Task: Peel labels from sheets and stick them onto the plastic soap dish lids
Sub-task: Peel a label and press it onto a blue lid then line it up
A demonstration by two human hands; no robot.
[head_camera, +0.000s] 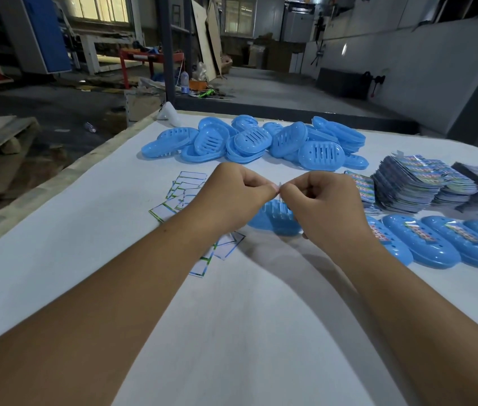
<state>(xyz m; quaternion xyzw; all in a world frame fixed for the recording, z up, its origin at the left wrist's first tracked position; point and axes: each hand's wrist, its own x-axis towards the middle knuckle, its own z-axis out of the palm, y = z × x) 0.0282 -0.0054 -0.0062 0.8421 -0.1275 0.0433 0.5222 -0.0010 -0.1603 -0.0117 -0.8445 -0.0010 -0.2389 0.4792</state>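
Backing papers (179, 194), peeled and white, lie scattered at left on the table (232, 317). Left hand (232, 197) and right hand (322, 206) meet fingertip to fingertip, each grip pinched on a small label (279, 191), mostly hidden. Beneath them a blue lid (273, 219) is partly covered. Unlabelled lids (255, 142) are heaped behind; label sheets (413, 186) and labelled lids (437, 244) run off frame at right. Dim workshop beyond.
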